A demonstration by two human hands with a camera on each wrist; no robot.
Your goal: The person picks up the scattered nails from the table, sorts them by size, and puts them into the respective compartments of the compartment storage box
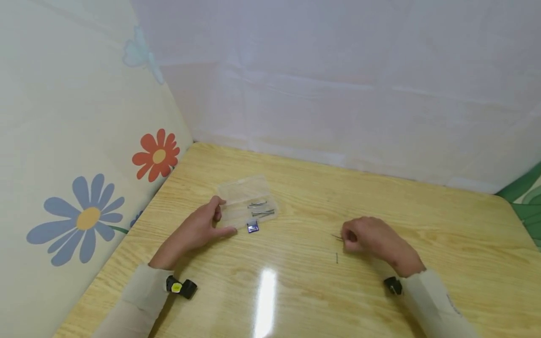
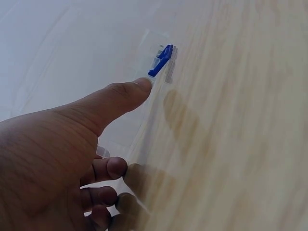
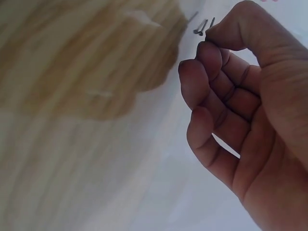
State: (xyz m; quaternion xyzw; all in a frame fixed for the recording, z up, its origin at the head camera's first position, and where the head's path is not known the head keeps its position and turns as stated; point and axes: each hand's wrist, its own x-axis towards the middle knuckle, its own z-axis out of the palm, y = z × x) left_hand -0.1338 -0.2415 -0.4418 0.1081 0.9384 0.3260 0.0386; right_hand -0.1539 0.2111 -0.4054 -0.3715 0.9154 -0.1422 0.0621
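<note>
A shallow clear plastic box [image 1: 236, 213] stands on the table with several metal nails [image 1: 263, 213] inside, and a blue clasp [image 1: 252, 227] sits at its front edge. My left hand [image 1: 207, 223] holds the box at its left corner, with the thumb along the front edge and the fingers at the left side. In the left wrist view, that thumb points towards the blue clasp [image 2: 161, 61]. Further right, my right hand [image 1: 372, 239] pinches a thin dark nail [image 1: 336, 237] between thumb and fingers, just above the table. Its fingertips partly hide the nail.
Near the right hand, a small thin nail [image 1: 336, 257] lies on the wooden table [image 1: 304, 291]. A pale cloth wall [image 1: 317, 84] rises behind the table, and a flower-printed one [image 1: 84, 141] stands on the left.
</note>
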